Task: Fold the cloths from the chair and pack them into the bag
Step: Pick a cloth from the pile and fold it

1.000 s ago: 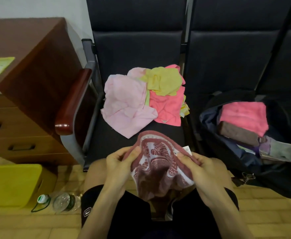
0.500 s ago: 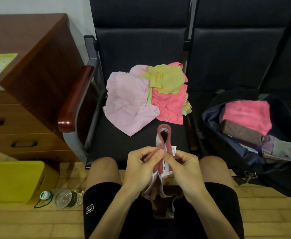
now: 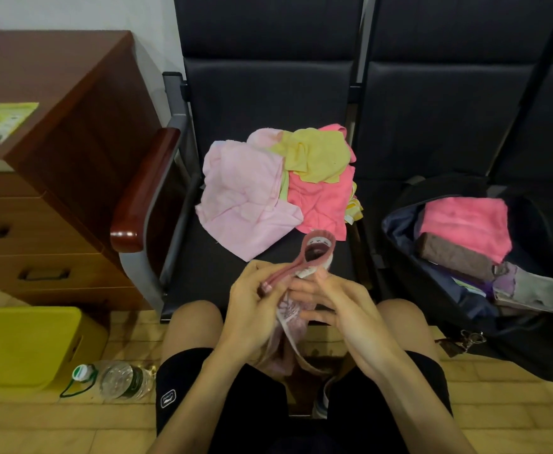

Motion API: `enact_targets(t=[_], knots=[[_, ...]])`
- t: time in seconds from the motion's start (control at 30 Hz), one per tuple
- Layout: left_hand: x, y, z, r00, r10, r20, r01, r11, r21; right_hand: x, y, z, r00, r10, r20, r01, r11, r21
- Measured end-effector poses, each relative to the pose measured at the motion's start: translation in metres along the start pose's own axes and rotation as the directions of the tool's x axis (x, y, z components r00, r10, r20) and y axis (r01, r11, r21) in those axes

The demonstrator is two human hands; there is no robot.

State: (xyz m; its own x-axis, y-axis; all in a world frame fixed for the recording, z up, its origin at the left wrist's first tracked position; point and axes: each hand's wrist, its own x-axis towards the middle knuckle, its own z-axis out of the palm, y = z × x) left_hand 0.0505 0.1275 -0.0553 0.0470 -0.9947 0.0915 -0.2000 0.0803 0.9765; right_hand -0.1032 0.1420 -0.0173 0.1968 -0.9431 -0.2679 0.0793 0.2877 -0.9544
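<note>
Dark padded waiting-room chairs line the back wall over a yellowish tiled floor, and the chair seat (image 3: 203,276) straight ahead of the person carries the unfolded pile: a pale pink cloth (image 3: 242,198), a yellow cloth (image 3: 317,155) and a hot pink cloth (image 3: 321,201). The one being worked on is a dusty-pink patterned cloth (image 3: 293,311), held up over the lap, just short of the seat's front edge. It's doubled into a narrow strip, so its long axis runs away from the body: the looped end pokes up toward the pile and the loose end hangs down between the knees. The left hand (image 3: 252,309) has its fingers curled, pinching the folded edge. The right hand (image 3: 344,309) has its thumb on top by the white label and its fingers laid underneath, which looks like a light pinch to me. What matters for packing is that the black backpack (image 3: 514,355) sits open on the next seat, off to the right of both hands, so the right hand is clearly the nearer one. It already has a folded pink cloth (image 3: 465,221) and a folded brown cloth (image 3: 452,257) inside. My guess is the strip wants one more fold across its length, then a short sideways carry to the right
</note>
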Motion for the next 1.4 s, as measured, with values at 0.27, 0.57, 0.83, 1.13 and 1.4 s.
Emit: enact_targets(t=[0.27,0.57,0.83,1.13,1.4], knots=[[0.043,0.032,-0.035,0.934,0.211,0.288,-0.187,0.976,-0.107,0.043,-0.001,-0.054,0.992,-0.113,0.058,0.121,0.981,-0.15],[0.051,0.041,-0.038,0.99,0.137,0.029,-0.131,0.978,-0.161,0.047,-0.051,-0.039,0.902,-0.42,-0.104,0.402,0.902,-0.154],[0.023,-0.002,-0.02,0.925,-0.052,0.376,0.239,0.849,-0.47,0.031,-0.054,-0.027,0.935,-0.34,-0.098,0.343,0.939,0.015],[0.012,-0.003,0.007,0.943,-0.157,0.293,0.254,0.909,-0.331,0.033,-0.038,-0.055,0.964,-0.161,-0.211,0.221,0.928,0.3],[0.045,0.024,-0.004,0.792,-0.567,0.228,0.594,0.627,-0.504,0.002,0.054,-0.034,0.949,0.284,0.14,-0.281,0.959,-0.041]])
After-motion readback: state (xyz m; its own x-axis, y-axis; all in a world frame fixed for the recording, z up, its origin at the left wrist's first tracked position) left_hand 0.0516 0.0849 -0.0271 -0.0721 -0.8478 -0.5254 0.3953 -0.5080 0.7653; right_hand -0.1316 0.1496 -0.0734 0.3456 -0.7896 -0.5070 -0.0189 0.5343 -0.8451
